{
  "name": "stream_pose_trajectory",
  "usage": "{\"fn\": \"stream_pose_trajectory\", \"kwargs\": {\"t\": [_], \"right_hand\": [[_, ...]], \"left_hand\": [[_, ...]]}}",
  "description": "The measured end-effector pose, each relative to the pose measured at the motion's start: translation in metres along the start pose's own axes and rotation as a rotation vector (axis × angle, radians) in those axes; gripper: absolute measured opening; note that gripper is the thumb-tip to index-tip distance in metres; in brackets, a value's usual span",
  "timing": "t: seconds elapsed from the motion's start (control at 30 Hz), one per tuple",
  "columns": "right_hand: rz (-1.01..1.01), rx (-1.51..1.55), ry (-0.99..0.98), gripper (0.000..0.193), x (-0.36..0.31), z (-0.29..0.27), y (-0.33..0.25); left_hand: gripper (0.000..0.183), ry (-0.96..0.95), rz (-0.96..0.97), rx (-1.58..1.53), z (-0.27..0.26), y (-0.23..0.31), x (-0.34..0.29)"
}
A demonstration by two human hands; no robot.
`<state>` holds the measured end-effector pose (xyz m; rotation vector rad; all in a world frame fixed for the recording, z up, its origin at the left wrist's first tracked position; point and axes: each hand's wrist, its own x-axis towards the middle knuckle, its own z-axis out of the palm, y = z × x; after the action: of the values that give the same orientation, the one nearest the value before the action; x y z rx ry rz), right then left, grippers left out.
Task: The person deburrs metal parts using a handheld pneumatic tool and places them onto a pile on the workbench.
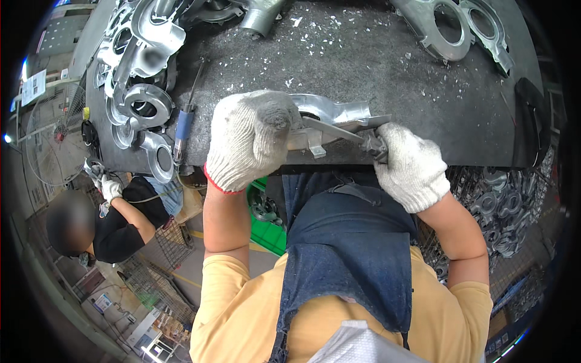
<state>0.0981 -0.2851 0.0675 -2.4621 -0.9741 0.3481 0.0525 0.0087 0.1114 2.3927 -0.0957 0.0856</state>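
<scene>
My left hand, in a white knit glove, is closed round the left end of a silvery metal casting. The casting has a rounded housing and a short spout to the right, and lies at the table's near edge; its left part is hidden by the glove. Also gloved, my right hand grips the grey handle of a flat-bladed hand tool. Its narrow blade points left across the casting toward my left hand. Whether the blade is a file or a knife I cannot tell.
Similar castings are heaped along the table's left side, beside a blue-handled screwdriver. More castings lie far right. Metal chips dot the dark table. Below stand a green crate and a wire basket of castings. A co-worker handles a casting at left.
</scene>
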Motion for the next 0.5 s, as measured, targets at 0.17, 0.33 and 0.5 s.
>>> {"fn": "stream_pose_trajectory", "kwargs": {"t": [0.17, 0.33, 0.5], "right_hand": [[0.017, 0.054, -0.023, 0.033, 0.001, 0.003, 0.000], [0.066, 0.157, -0.093, 0.030, 0.003, 0.004, -0.009], [0.110, 0.168, -0.066, 0.026, 0.004, -0.002, -0.018]], "left_hand": [[0.085, 0.045, -0.047, -0.057, 0.001, 0.004, -0.002], [0.088, 0.055, -0.083, -0.028, 0.003, 0.000, -0.005], [0.081, 0.100, -0.058, -0.032, 0.006, 0.002, -0.008]]}}
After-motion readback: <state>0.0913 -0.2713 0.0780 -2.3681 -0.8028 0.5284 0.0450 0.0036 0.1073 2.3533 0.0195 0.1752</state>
